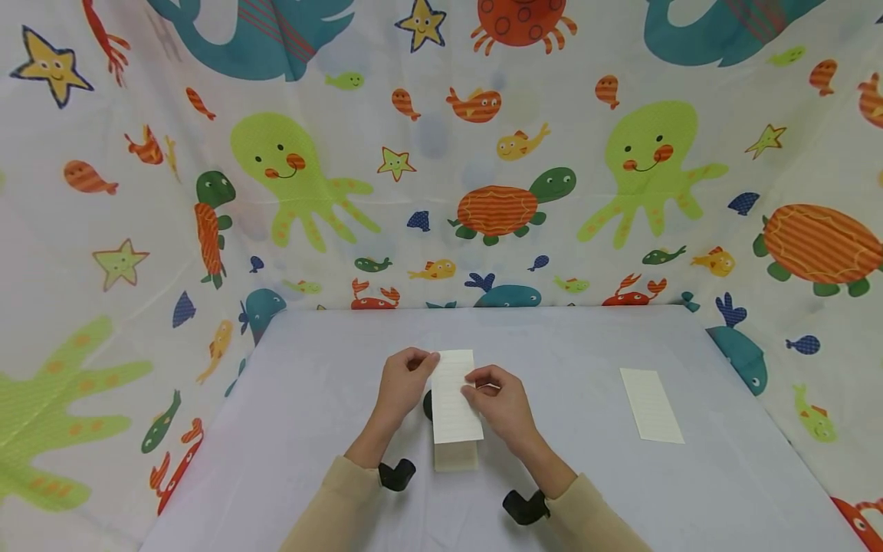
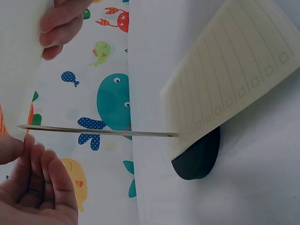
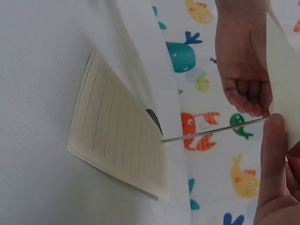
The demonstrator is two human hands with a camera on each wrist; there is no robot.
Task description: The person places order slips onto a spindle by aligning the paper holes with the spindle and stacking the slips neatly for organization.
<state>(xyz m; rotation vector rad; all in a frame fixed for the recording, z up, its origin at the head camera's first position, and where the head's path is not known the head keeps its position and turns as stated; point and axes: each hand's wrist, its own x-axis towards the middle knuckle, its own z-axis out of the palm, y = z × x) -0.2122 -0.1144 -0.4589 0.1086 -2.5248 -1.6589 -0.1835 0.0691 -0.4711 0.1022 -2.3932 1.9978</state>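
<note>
A cream lined sheet (image 1: 456, 399) is held up over the table between both hands. My left hand (image 1: 403, 382) pinches its upper left edge. At its right edge, my right hand (image 1: 502, 405) grips it between thumb and fingers. Lower down lies a lined paper pad (image 3: 115, 129), with small check boxes along one side in the left wrist view. A dark rounded object (image 2: 201, 157) shows partly from under that pad. In both wrist views a thin strip (image 2: 98, 131) runs from the fingers to the pad; I cannot tell whether it is paper edge-on.
Another cream lined sheet (image 1: 651, 406) lies flat on the white-covered table (image 1: 331, 345), to the right. A curtain printed with sea animals (image 1: 428, 153) hangs behind and on both sides. Black curved pieces (image 1: 396, 475) sit at both wrists, by the beige sleeves (image 1: 334, 502).
</note>
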